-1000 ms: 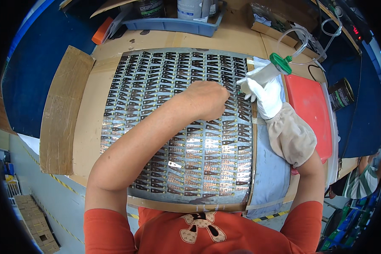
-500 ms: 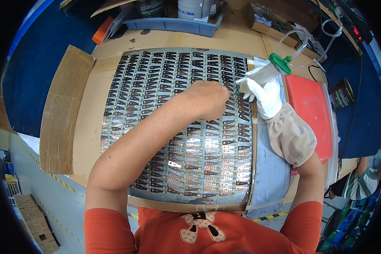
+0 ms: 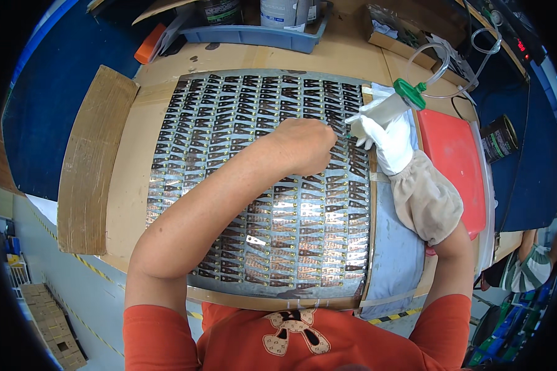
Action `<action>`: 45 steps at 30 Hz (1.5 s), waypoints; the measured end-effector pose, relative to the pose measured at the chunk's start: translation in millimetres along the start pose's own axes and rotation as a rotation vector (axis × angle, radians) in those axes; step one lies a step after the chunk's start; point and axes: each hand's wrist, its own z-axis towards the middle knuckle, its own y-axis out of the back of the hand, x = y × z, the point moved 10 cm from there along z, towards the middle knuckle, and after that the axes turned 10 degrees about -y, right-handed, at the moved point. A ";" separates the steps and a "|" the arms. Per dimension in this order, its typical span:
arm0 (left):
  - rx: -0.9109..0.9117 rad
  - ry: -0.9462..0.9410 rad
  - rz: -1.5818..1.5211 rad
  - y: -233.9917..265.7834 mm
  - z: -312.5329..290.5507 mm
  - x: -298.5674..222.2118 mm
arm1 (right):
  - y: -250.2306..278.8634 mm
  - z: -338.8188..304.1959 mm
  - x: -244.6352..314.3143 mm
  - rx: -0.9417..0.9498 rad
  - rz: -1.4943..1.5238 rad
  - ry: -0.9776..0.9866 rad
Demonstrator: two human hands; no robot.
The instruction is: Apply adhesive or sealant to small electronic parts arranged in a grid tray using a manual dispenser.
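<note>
A metal sheet (image 3: 278, 289) lies before me, covered with rows of small dark tapered metal pieces (image 3: 229, 139), many with a brass-coloured dot at one end. My bare left hand (image 3: 304, 147) is closed low over the upper right part of the rows; its fingertips are hidden beneath it. In a white glove, my right hand (image 3: 391, 143) is wrapped round a dispensing syringe (image 3: 382, 111) with a green cap. The syringe is tilted, its tip down near the pieces beside my left hand. A clear hose (image 3: 442, 59) runs from the cap.
A red lid-like panel (image 3: 455, 167) and a blue cloth (image 3: 393, 247) lie to the right of the sheet. Cardboard (image 3: 96, 167) stands at the left. Behind are a blue tray (image 3: 254, 38) of cans and an open carton (image 3: 402, 43). Another person (image 3: 532, 266) shows at far right.
Almost nothing differs. The gloved right hand and the syringe have shifted very slightly; my left hand stays in place.
</note>
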 end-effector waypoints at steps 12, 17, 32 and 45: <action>-0.001 -0.004 -0.004 0.8 -0.2 -1.4 | 2.4 1.1 -1.0 0.007 0.012 0.017; -0.002 0.002 -0.008 -1.0 -0.2 0.6 | 2.2 -0.1 1.0 -0.012 -0.013 0.060; 0.010 0.008 -0.011 -2.0 -0.5 0.4 | 5.2 2.2 -2.5 -0.025 0.012 0.044; 0.004 -0.002 -0.010 -0.1 -0.5 -1.4 | 9.6 2.1 -2.9 -0.059 -0.038 0.027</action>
